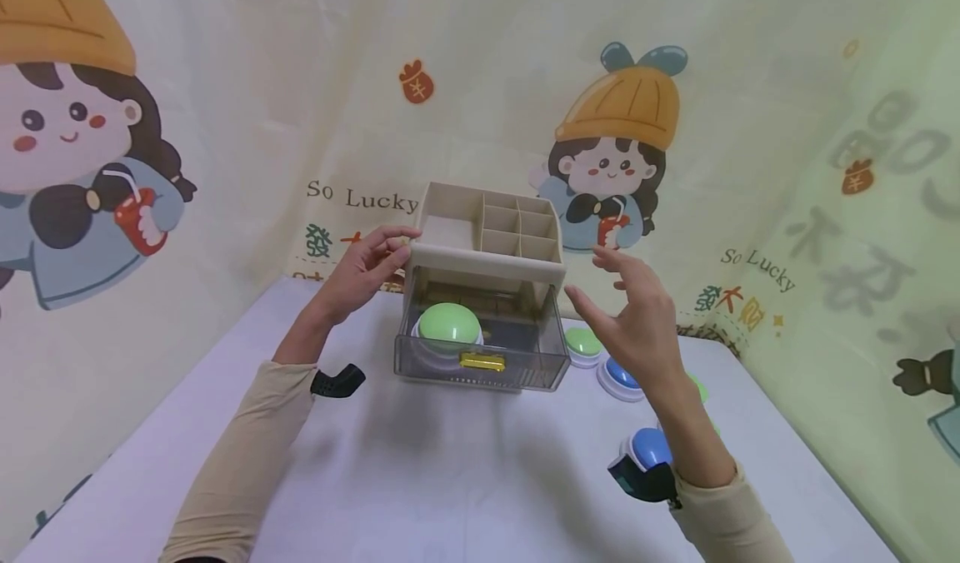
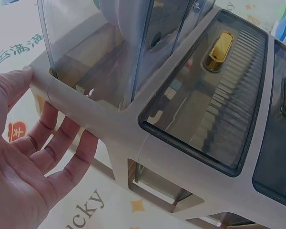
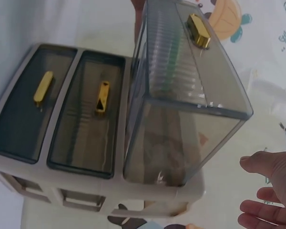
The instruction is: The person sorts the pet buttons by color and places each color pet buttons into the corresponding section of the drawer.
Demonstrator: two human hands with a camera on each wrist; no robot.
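Watching from afar, I think the left hand (image 1: 367, 265) grips the box (image 1: 487, 261) by its left corner; right hand (image 1: 639, 313), fingers spread, hangs right of its wide drawer (image 1: 525, 365).

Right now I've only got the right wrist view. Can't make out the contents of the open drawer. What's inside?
Observer: A green domed button on a white base, toward the left side of the open drawer of the organizer.
Operator: Copy. Is anything bracing it?
Observer: Yes, the left hand holds the organizer by its upper left edge.
Operator: Any more buttons outside it?
Observer: Yes, blue domed buttons and more green ones on the table, right of the organizer.
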